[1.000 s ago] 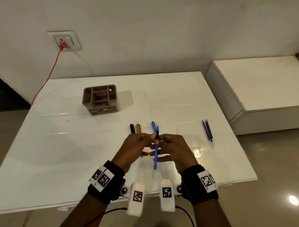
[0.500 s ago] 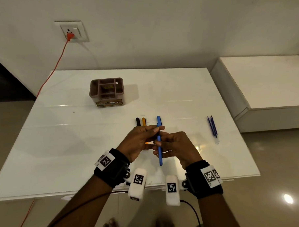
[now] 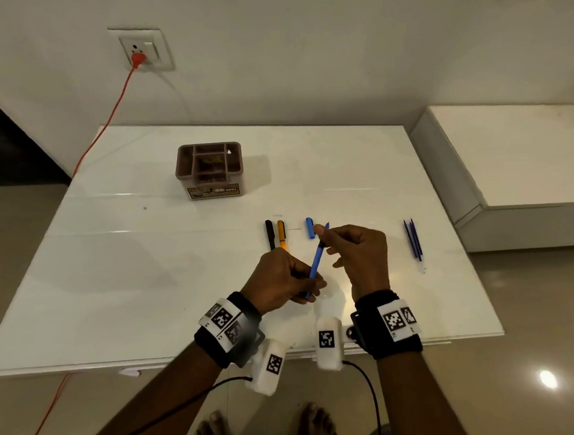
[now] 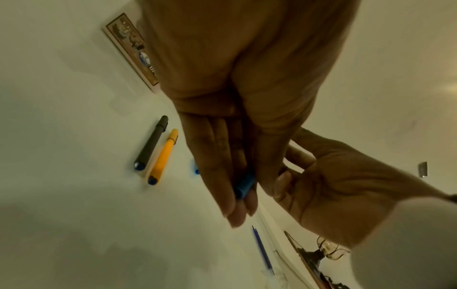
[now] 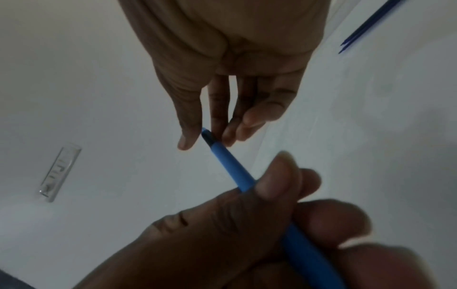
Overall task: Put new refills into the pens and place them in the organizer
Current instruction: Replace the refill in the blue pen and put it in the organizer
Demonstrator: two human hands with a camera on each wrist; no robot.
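My left hand (image 3: 304, 284) grips the lower end of a blue pen (image 3: 316, 261), which slants up to the right above the white table (image 3: 145, 277). My right hand (image 3: 322, 238) pinches the pen's dark tip section between thumb and fingers, as the right wrist view shows of the right hand (image 5: 205, 138) and blue pen (image 5: 230, 166). A blue cap (image 3: 310, 228) lies just beyond the hands. Left of it lie a black pen (image 3: 269, 233) and an orange pen (image 3: 281, 233). Blue refills (image 3: 413, 239) lie at the right. The brown organizer (image 3: 209, 169) stands at the back left.
An orange cable (image 3: 99, 127) runs from the wall socket down past the table's left corner. A low white bench (image 3: 512, 154) stands to the right of the table. My bare feet show below the table's front edge.
My left hand has slid from the pen's upper part down to its lower end. The right hand stays at the tip, and the pen now slants with its top to the right.
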